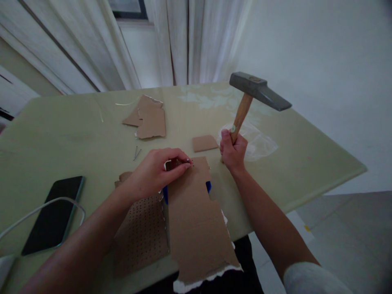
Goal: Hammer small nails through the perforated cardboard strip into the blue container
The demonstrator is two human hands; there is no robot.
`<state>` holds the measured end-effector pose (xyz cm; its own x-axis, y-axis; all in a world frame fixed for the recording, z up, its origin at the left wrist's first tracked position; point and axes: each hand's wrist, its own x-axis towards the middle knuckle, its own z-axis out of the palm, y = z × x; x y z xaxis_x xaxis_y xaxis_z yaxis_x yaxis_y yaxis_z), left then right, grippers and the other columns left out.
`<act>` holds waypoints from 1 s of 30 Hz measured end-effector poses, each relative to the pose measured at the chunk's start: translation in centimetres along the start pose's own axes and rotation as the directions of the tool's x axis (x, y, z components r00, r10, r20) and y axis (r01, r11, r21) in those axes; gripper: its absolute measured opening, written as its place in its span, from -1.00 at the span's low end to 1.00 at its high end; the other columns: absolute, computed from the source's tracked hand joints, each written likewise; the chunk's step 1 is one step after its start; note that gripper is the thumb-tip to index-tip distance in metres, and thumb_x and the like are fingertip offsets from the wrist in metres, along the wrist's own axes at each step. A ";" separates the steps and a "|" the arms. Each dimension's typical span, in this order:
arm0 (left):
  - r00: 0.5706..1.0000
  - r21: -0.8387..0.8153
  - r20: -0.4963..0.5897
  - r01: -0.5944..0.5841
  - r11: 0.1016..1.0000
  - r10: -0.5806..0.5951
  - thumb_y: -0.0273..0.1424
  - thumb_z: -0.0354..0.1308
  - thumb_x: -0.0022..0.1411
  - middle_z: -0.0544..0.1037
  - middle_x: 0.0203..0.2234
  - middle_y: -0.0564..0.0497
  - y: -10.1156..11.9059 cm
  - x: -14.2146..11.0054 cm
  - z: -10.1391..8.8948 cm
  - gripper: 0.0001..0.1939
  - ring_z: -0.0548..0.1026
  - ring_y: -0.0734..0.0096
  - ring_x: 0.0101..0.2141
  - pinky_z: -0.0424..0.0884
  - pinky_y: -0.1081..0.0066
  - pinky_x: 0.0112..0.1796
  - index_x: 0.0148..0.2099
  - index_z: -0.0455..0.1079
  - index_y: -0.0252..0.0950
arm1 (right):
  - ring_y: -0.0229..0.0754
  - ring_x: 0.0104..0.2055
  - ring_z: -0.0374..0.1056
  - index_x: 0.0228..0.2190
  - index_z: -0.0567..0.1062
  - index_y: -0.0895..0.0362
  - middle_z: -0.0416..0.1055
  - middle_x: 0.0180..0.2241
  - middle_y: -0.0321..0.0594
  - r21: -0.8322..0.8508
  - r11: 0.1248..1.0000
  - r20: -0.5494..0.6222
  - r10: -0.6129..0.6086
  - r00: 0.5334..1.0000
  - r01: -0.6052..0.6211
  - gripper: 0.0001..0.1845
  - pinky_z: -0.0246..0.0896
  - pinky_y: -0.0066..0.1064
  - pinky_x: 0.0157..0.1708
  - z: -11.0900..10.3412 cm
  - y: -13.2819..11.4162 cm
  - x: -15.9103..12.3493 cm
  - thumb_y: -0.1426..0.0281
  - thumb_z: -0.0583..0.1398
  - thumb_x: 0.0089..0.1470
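Observation:
My right hand [233,150] is wrapped round the wooden handle of a hammer [242,111], whose dark metal head is raised above the table. With thumb and forefinger, my left hand [167,166] pinches a small nail [188,161], mostly hidden by the fingertips, at the far end of a torn cardboard strip [196,220]. A few small holes dot the strip beside those fingers. Something blue [208,187] shows from under the strip on both sides. To its left lies another cardboard piece [147,228] covered in rows of holes, partly behind my left forearm.
Loose nails [136,153] lie beyond my left wrist. Torn cardboard scraps [152,120] and a small cardboard piece [204,143] rest farther back. Clear plastic film [260,143] lies behind my right hand. At left, a white cable [61,199] crosses a phone [52,216].

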<state>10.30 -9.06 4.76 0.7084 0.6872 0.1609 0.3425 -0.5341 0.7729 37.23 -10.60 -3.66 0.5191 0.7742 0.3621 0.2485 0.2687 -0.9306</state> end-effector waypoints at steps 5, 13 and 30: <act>1.000 -0.007 0.002 0.007 1.000 -0.007 -0.22 0.27 0.44 0.72 -0.31 0.05 0.2 0.0 0.0 -0.79 0.56 0.44 -0.35 0.37 0.52 -0.40 -0.14 0.66 -0.22 | -0.40 -0.61 0.01 -0.51 0.21 0.07 0.07 -0.64 -0.43 0.006 1.000 0.001 0.003 1.000 -0.003 -0.33 -0.06 -0.48 -0.62 0.0 0.0 0.0 -0.18 0.28 0.25; 1.000 -0.016 0.007 0.009 1.000 -0.009 -0.25 0.27 0.44 0.72 -0.30 0.06 0.1 0.0 -0.1 -0.82 0.57 0.45 -0.33 0.37 0.53 -0.39 -0.13 0.65 -0.21 | -0.40 -0.61 0.02 -0.50 0.22 0.07 0.08 -0.63 -0.44 0.012 1.000 -0.003 -0.004 1.000 0.004 -0.35 -0.07 -0.48 -0.62 0.0 0.2 0.1 -0.15 0.29 0.26; 1.000 -0.105 0.022 0.016 0.994 -0.013 -0.22 0.30 0.37 0.64 -0.44 0.03 -0.3 0.2 0.1 -0.77 0.47 0.46 -0.42 0.33 0.51 -0.42 -0.16 0.68 -0.27 | -0.39 -0.70 0.06 -0.33 0.37 0.07 0.16 -0.67 -0.49 0.154 0.988 0.002 0.001 1.000 -0.001 -0.42 -0.03 -0.50 -0.71 0.4 -3.9 -1.9 -0.20 0.25 0.26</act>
<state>10.35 -8.80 4.46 0.7169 0.6835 0.1373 0.2868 -0.4687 0.8355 34.93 -12.87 -0.74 0.5180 0.7754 0.3611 0.1186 0.3529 -0.9281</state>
